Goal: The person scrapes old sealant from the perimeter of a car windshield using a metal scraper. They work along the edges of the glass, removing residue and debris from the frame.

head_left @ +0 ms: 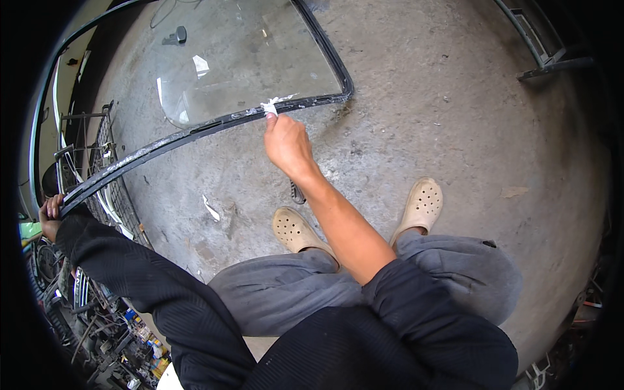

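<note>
Head view: a large dark frame (227, 122) is stretching across the upper left, its near bar running from the left edge of the scene to a rounded corner at upper centre. Clear glass (260, 68) is showing inside the bend of that corner, letting the floor behind it come through. Pale smears are marking the bar along its length. Whether the corner is resting on the floor or hanging just above it, I cannot tell.

The left hand (52, 212) is gripping the frame at its far left, fingers folded over the bar and closed on it, probably to steady it from that end. The right hand (288, 144) is reaching to the bar near the corner, its fingers pressed together and pinching a white wad (270, 107); the wad is touching the bar, and the tight pinch is presumably serving to keep the soft material bunched there.

Farther out, two beige clogs (296, 229) are standing apart on the concrete floor (484, 140), with a small dark object (297, 193) lying near the left one. A white scrap (210, 208) is lying left of them. Beyond the frame's left part, a wire rack (116, 172) is standing, and mixed clutter (97, 325) is filling the lower left.
</note>
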`<state>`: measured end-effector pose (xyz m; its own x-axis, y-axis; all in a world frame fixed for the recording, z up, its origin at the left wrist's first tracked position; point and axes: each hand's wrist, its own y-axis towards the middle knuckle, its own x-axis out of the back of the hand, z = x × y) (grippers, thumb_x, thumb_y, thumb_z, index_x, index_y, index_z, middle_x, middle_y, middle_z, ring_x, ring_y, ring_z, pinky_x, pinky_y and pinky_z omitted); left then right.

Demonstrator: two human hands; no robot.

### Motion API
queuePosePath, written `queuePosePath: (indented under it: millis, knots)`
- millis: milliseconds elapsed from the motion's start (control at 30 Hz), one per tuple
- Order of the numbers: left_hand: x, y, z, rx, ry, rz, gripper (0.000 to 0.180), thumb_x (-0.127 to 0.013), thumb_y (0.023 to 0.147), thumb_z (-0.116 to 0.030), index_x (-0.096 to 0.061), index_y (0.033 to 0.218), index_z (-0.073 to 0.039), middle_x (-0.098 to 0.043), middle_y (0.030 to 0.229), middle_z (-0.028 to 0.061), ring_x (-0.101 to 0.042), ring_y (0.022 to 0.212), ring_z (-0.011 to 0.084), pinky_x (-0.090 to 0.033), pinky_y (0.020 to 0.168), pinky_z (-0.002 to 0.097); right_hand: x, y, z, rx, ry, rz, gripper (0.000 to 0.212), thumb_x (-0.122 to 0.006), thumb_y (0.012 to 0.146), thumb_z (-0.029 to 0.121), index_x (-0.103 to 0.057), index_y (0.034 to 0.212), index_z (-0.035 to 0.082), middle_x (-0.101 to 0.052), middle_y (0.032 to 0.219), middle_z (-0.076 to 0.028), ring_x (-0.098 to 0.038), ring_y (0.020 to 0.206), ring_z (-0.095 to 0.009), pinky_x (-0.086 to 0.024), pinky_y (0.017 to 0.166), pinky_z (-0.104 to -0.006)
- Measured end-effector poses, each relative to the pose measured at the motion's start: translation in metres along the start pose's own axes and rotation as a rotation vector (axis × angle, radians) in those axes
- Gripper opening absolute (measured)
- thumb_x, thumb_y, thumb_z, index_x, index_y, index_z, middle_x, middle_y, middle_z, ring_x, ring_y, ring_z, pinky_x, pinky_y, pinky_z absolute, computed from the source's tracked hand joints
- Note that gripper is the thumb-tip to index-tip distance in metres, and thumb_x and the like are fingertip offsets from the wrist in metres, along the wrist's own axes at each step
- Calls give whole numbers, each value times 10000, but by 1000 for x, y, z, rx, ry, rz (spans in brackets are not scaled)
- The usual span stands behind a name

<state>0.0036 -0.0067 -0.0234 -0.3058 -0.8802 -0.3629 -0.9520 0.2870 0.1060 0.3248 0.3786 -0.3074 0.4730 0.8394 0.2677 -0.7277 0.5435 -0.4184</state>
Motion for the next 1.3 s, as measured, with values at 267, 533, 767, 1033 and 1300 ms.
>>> queuePosePath:
  millis: [267,533,767,1033,1300]
  knots:
    - [-10,-4,3,12,54,-54,258,-467,775,-49,-291,604,-129,-295,559,5,-343,564,131,-359,688,279,21,5,10,-76,-51,107,428,-386,959,288,-636,951,-59,-638,910,-268,-628,867,-413,-498,777,-471]
    - [0,2,-4,37,7,2,261,-479,750,-40,-289,596,-133,-316,563,6,-348,553,138,-374,725,280,19,18,6,-119,-71,130,423,-401,951,290,-660,929,-44,-633,964,-268,-607,932,-427,-489,822,-459]
    - [0,2,-2,54,22,-4,254,-477,750,-46,-295,595,-130,-303,559,6,-362,563,131,-375,731,280,12,9,17,-56,-146,108,432,-412,948,316,-663,936,-36,-641,962,-249,-620,912,-406,-492,808,-455]
    - [11,7,-4,-48,38,56,236,-440,781,-11,-303,616,-110,-297,571,15,-367,594,132,-394,707,288,17,1,24,-13,-165,66,422,-411,951,276,-665,891,-55,-647,900,-260,-640,858,-393,-513,762,-443]
    - [4,3,-1,21,-11,10,261,-470,761,-33,-288,599,-129,-315,568,25,-358,559,139,-376,723,292,22,9,8,-33,-182,41,440,-409,949,303,-667,887,-48,-647,910,-259,-629,888,-402,-504,773,-453]
